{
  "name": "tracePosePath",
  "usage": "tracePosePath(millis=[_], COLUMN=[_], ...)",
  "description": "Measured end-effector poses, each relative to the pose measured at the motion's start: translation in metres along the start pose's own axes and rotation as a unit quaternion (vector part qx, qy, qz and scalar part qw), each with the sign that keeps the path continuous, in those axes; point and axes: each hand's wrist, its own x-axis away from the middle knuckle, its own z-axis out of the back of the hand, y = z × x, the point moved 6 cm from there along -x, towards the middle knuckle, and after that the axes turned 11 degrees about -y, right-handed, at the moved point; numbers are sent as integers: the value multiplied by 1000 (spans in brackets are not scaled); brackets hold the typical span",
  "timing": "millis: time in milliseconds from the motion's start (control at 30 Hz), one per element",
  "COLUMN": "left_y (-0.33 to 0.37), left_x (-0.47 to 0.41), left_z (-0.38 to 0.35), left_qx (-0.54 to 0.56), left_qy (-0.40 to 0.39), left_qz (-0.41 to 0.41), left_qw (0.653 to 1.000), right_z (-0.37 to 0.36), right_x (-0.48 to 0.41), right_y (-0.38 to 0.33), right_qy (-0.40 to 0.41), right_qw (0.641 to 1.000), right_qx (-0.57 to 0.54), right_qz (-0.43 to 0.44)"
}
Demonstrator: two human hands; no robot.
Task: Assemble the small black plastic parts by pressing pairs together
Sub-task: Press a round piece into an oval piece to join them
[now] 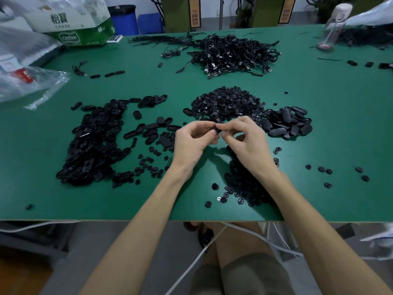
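Head view looks down on a green tabletop (85,199) full of little black bits. Both hands are held up over the middle of it, close together. The left hand (194,143) has its fingers curled and pinches a small black plastic part (217,129) at its tips. The right hand (246,145) pinches the same part from the other side with its thumb and first fingers. The part is in the air between the two hands, not on the tabletop. I cannot tell how many bits it is made of.

Just behind the hands lies a heap of small round parts (227,103). To its right is a smaller heap of oval caps (287,124). On the left is a big long heap of oval frames (93,143). More round bits (244,184) lie under the right wrist. Far back sits a tangle of black cables (234,52). A green and white cardboard box (80,24) and clear plastic bags (27,81) are at the far left corner.
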Motion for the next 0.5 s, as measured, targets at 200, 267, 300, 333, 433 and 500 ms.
tracePosePath(millis=[200, 267, 300, 333, 433, 500], left_y=[-2, -1, 0, 1, 2, 4], left_x=[-1, -1, -1, -1, 0, 1], left_z=[4, 3, 2, 0, -2, -2], left_qx=[9, 8, 3, -5, -29, -38], left_qy=[12, 9, 4, -4, -16, -15], left_qz=[13, 11, 10, 10, 9, 7], left_qw=[1000, 1000, 1000, 1000, 999, 999], right_z=[-4, -1, 1, 2, 4, 4], right_x=[-1, -2, -2, -2, -3, -3], right_y=[1, 5, 8, 11, 16, 18], right_qy=[-24, -4, 6, 14, 16, 14], right_qw=[999, 999, 998, 996, 993, 991], right_qx=[-25, -48, -65, -80, -109, -126], right_qz=[-2, -14, -26, -36, -47, -51])
